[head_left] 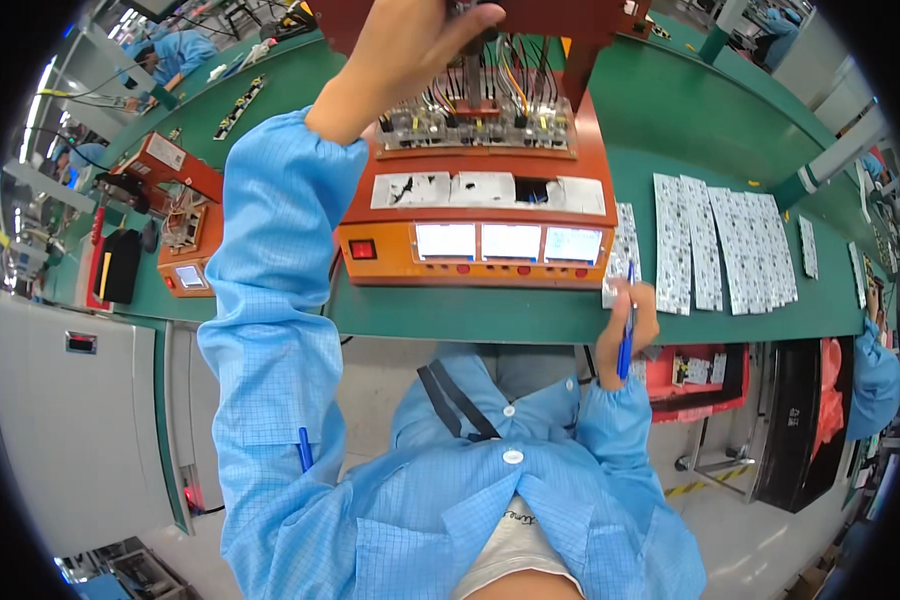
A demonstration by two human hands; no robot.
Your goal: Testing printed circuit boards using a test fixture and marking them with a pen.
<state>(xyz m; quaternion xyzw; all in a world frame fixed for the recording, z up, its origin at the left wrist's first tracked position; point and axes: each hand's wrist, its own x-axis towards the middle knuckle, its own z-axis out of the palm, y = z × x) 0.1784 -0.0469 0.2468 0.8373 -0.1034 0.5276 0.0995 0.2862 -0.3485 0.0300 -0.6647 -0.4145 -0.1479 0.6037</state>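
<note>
My left hand (395, 65) reaches up to the top of an orange test fixture (475, 270). Its thumb lies along the dark press handle (487, 34) and the hand closes round it; the other fingers are cut off by the upper edge. Below it, a clear plate with many wires (475, 130) sits over the fixture's bed. Near the table's front edge, my right hand (625, 325) grips a blue pen (626, 350), pointing upward. Beside its fingertips lies a white circuit board panel (625, 240), partly behind the fixture.
Several white circuit board panels (735, 245) lie in a row on the green table (685, 110) to the right. A smaller orange tester (185, 270) stands at left. Under the table edge is a red bin (700, 400) holding boards. A co-worker's blue sleeve (875, 375) shows at far right.
</note>
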